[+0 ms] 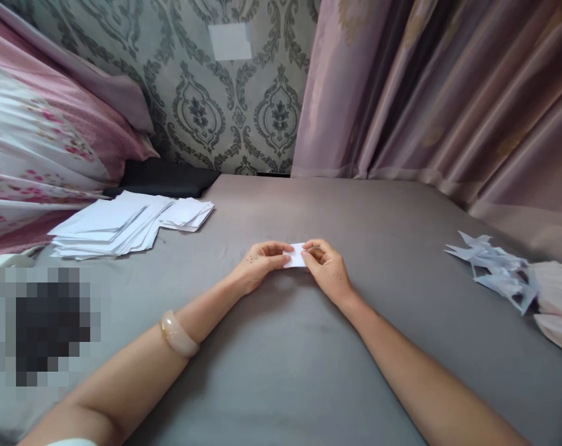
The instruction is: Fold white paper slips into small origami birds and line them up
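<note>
At frame left, white sheets (pixel 105 217) are lying stacked, while at frame centre the left hand (pixel 261 262) is pinching the left side of a small white paper (pixel 296 255), the right hand (pixel 328 267) is pinching its right side, and folded paper pieces (pixel 497 261) are resting at frame right.

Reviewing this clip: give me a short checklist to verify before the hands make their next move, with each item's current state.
1. Left hand on the small white paper: ok, fingers at its left side.
2. Right hand on it too: ok, fingers at its right side.
3. Paper stacks apart from the hands: ok, off to the left.
4. Folded paper shapes apart from the hands: ok, far right.
5. Bracelet clear of the paper: ok, on the left forearm.
6. Creases sharp: cannot tell, too small.
</note>
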The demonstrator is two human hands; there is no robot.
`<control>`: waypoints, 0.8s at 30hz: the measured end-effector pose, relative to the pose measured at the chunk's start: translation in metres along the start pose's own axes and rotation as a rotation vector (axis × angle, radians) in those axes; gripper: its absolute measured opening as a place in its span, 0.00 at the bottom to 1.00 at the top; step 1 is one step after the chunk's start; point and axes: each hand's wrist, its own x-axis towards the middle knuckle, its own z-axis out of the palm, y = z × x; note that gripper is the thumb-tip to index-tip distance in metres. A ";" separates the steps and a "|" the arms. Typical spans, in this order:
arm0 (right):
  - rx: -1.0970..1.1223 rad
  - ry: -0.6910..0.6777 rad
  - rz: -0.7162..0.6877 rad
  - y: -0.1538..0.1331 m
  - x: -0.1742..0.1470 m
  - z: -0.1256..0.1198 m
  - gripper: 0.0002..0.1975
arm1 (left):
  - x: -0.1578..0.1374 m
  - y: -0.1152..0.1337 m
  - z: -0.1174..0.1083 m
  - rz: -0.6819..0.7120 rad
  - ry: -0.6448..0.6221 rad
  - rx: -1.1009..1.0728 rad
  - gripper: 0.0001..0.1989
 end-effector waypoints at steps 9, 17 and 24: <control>0.146 -0.107 0.098 -0.008 -0.003 -0.004 0.15 | 0.000 0.001 -0.001 -0.086 0.037 -0.321 0.12; 0.237 -0.125 0.120 -0.009 -0.004 -0.002 0.19 | -0.001 0.005 0.001 -0.144 0.013 -0.407 0.14; 0.207 -0.094 0.108 -0.008 -0.004 0.000 0.18 | -0.005 0.006 0.005 -0.093 -0.065 -0.311 0.16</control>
